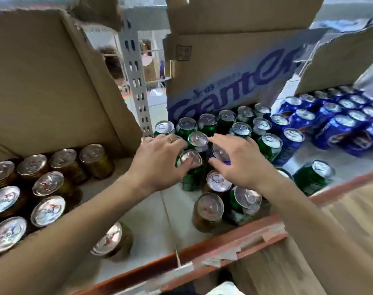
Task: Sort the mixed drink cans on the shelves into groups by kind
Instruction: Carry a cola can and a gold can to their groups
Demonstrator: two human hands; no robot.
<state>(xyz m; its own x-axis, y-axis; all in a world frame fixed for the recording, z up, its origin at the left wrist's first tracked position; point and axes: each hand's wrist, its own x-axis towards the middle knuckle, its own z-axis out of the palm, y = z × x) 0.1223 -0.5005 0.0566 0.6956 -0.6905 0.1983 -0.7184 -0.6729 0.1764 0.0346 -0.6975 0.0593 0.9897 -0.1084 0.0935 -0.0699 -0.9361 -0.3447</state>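
Two spread-fingered grips: our left hand (160, 162) rings the green can (191, 159), our right hand (243, 162) the blue can (220, 153); we should lift straight up, sparing neighbours.

Both forearms reach forward. The left hand (160, 160) grips a green can (193, 157); just right of it, the right hand (241, 162) clasps a blue can (221, 153) in curled fingers (218, 138).

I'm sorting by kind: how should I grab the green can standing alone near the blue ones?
Take the green can round its upper wall from above: it stands upright, lid up, with a gap to the blue cans.
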